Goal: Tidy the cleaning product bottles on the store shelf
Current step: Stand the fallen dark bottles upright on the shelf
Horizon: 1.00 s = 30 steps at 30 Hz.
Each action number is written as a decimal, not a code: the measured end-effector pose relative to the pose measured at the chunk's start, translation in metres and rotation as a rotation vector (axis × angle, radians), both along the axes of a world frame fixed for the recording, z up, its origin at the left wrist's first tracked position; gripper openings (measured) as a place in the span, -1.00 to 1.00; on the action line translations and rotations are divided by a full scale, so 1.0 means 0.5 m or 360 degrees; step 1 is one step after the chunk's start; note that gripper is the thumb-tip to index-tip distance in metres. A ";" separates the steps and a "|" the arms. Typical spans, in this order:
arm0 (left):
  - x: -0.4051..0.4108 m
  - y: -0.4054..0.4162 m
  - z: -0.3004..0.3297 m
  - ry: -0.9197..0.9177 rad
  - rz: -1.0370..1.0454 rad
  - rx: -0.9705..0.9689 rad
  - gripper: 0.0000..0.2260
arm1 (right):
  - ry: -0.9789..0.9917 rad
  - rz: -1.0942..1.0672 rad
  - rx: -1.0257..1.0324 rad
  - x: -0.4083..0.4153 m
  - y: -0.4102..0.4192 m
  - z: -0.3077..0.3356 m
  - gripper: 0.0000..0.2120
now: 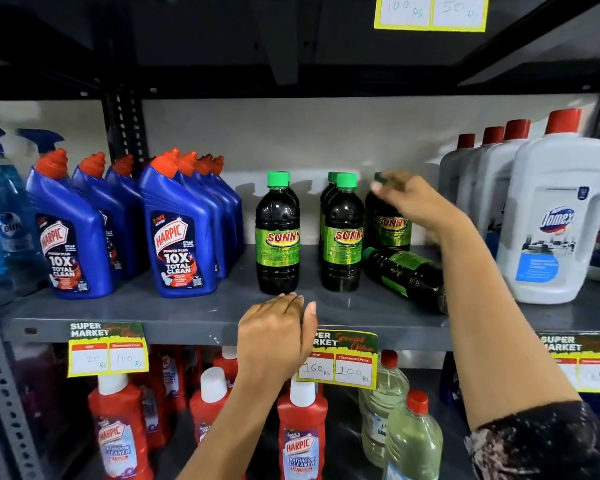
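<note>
Dark Sunny bottles with green caps stand mid-shelf on the grey metal shelf [187, 311]. One stands at the left [278, 233], another in front of a short row [342, 233], and a third further back at the right [390, 226]. My right hand [413, 199] grips the third bottle by its cap and neck. One more Sunny bottle [404, 277] lies on its side below my right forearm. My left hand [278, 336] rests flat on the shelf's front edge, holding nothing.
Blue Harpic bottles [179, 233] stand in rows at the left beside a blue spray bottle [0, 216]. White Domex bottles [555, 220] fill the right. Price tags [338, 360] hang from the shelf edge. Red Harpic bottles [302, 431] and pale green bottles [413, 441] sit on the shelf below.
</note>
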<state>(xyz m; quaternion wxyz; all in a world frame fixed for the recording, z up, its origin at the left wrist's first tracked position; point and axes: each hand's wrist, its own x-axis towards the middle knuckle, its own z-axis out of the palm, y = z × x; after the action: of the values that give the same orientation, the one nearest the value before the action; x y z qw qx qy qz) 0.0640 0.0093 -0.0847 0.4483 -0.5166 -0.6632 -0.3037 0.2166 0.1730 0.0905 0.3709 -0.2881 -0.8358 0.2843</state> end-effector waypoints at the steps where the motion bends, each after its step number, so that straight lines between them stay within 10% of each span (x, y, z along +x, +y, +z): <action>1: 0.000 0.000 0.000 0.0001 0.0002 0.0003 -0.53 | -0.0438 -0.0110 -0.0041 0.019 0.007 -0.008 -0.28; 5: 0.000 0.000 -0.002 0.0000 0.0018 0.0003 -0.54 | -0.1334 -0.0402 -0.0179 0.033 -0.004 -0.070 -0.07; 10: 0.006 -0.004 0.003 -0.0022 0.0019 -0.0024 -0.53 | -0.0858 -0.0948 0.0097 0.025 -0.001 -0.126 -0.27; 17: 0.010 -0.008 0.006 -0.0016 0.0031 -0.0049 -0.56 | 0.0825 -0.0483 -0.0227 0.027 0.016 -0.158 -0.26; 23: 0.010 -0.010 0.006 -0.0014 0.0036 -0.0061 -0.59 | 0.0643 -0.0247 -0.0280 0.042 0.022 -0.139 -0.10; 30: 0.012 -0.006 0.005 -0.0031 0.0074 -0.0062 -0.60 | 0.0309 -0.1014 0.0500 0.020 0.010 0.040 -0.25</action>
<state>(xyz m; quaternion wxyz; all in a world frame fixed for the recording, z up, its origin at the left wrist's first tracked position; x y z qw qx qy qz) 0.0699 0.0062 -0.0821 0.4386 -0.5066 -0.6852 -0.2853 0.2265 0.1780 0.1107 0.5580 -0.4451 -0.6987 0.0487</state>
